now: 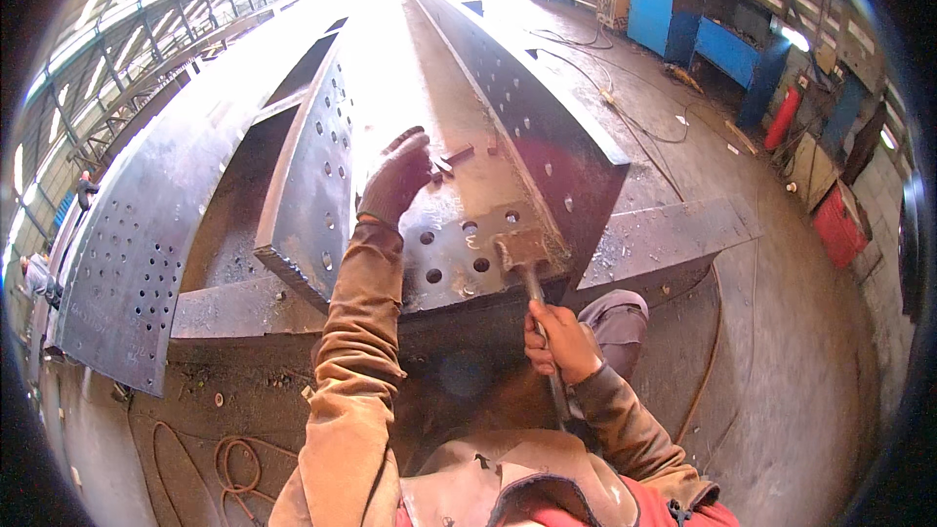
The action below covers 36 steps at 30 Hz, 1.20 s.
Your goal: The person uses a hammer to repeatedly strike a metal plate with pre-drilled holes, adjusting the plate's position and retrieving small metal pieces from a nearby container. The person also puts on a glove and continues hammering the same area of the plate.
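Observation:
My left hand [398,174], in a dark glove, is over the web of a long steel beam [429,68], its fingers curled and pressed together. Whatever they hold, if anything, is hidden. Small dark metal pieces [457,153] lie on the web right beside those fingers. Bare, my right hand [564,342] is wrapped around the handle of a hammer [523,249]. The hammer's blocky, worn head is over the beam's near end, next to several round bolt holes [470,227]. Both upright flanges of the beam also have holes.
A drilled steel plate [122,263] slants along the left. A cross support [669,234] lies under the beam. Cables [625,102] trail over the floor at right, near blue cabinets [727,44], a red cylinder [783,117] and a red box [841,224]. A coiled hose [239,464] lies lower left.

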Tool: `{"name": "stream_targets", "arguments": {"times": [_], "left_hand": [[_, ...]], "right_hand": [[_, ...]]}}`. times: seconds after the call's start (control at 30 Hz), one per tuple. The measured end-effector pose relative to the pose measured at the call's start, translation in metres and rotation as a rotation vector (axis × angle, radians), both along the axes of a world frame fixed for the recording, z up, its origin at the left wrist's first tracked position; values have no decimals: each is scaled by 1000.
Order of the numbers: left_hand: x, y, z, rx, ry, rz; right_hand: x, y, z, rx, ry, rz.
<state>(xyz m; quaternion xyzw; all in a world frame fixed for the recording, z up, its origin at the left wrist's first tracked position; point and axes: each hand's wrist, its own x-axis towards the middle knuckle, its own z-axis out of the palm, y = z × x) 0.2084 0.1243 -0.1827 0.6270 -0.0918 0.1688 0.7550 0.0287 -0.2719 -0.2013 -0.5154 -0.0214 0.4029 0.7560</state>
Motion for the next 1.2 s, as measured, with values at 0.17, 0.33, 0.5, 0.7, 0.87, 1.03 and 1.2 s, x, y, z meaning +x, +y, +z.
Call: {"name": "stream_targets", "arguments": {"times": [0.17,0.33,0.5,0.7,0.87,1.03,1.2], "left_hand": [[-28,-70,35,-21,20,11],[-16,-59,22,-102,104,134],[-23,-62,21,-325,343,46],[-2,-83,-3,32,389,175],[23,-68,5,-16,349,428],[-8,-71,32,-528,314,59],[-21,-60,48,-694,298,-239]], "right_hand": [[-2,1,-4,-22,-36,-75],[0,6,-11,-5,-1,-64],[1,6,-16,11,-2,-62],[2,7,-20,25,17,-88],[5,13,-23,38,20,-44],[3,9,-26,23,11,-75],[4,9,-24,-5,36,-85]]}}
